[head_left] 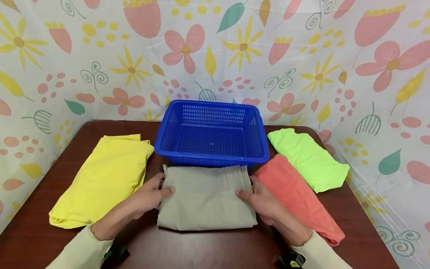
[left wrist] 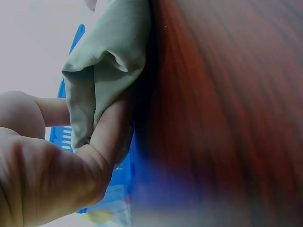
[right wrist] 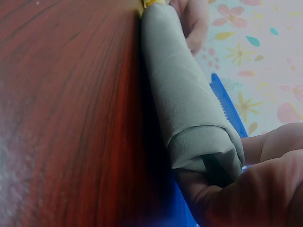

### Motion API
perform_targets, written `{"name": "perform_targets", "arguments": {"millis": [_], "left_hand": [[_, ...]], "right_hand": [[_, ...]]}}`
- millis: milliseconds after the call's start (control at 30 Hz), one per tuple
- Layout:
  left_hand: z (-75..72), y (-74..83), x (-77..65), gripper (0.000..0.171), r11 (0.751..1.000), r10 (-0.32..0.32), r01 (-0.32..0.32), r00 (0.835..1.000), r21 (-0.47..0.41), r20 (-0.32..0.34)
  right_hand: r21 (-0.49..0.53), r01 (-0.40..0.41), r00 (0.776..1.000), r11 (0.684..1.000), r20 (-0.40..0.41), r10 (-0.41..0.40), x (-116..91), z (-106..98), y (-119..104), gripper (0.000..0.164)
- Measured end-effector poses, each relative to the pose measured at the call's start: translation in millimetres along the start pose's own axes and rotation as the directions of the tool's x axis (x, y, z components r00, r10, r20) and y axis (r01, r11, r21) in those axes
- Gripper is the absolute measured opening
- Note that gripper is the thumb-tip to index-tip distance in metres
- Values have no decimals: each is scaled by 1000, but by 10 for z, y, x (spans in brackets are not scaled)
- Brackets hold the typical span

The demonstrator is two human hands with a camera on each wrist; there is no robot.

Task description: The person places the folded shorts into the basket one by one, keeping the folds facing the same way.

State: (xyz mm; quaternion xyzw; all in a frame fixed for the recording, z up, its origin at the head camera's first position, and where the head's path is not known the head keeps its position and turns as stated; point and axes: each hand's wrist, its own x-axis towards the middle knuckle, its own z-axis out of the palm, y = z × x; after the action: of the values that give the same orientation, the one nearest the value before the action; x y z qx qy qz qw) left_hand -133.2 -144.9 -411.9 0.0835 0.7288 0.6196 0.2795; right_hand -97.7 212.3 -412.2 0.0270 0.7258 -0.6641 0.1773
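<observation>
A folded grey-green cloth (head_left: 205, 201) lies flat at the middle of the table, just in front of a blue plastic basket (head_left: 211, 158). My left hand (head_left: 151, 194) grips its left edge, thumb on top and fingers tucked underneath. On the opposite edge my right hand (head_left: 263, 200) holds the cloth the same way. The left wrist view shows the folded layers of the cloth (left wrist: 111, 56) between thumb and fingers. In the right wrist view the rounded front fold of the cloth (right wrist: 180, 90) runs toward the other hand.
To the left lies a folded yellow cloth (head_left: 104, 179). On the right, a coral-red cloth (head_left: 299, 198) sits beside a neon green cloth (head_left: 309, 158). The brown table (head_left: 188, 250) ends at a floral-patterned sheet (head_left: 215, 67) behind the basket.
</observation>
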Motion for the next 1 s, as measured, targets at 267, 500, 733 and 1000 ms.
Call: {"name": "perform_targets", "arguments": {"millis": [267,500,733,1000], "left_hand": [[59,76,-67,63,987,-7,18,997,162,-72],[79,101,-135,82,962,-12,35,996,272,-89],[83,133,-158,59,988,-6,14,999,156,-50],[84,188,-187,51,989,-28,36,998,145,-58]], "right_hand": [[-40,-4,999,999,-38,3,-43,26,-41,67],[-59,-4,999,998,-32,2,-73,38,-61,54],[-53,-3,1000,999,-25,2,-99,38,-92,51],[-14,8,1000,1000,20,-8,-185,21,-136,52]]}}
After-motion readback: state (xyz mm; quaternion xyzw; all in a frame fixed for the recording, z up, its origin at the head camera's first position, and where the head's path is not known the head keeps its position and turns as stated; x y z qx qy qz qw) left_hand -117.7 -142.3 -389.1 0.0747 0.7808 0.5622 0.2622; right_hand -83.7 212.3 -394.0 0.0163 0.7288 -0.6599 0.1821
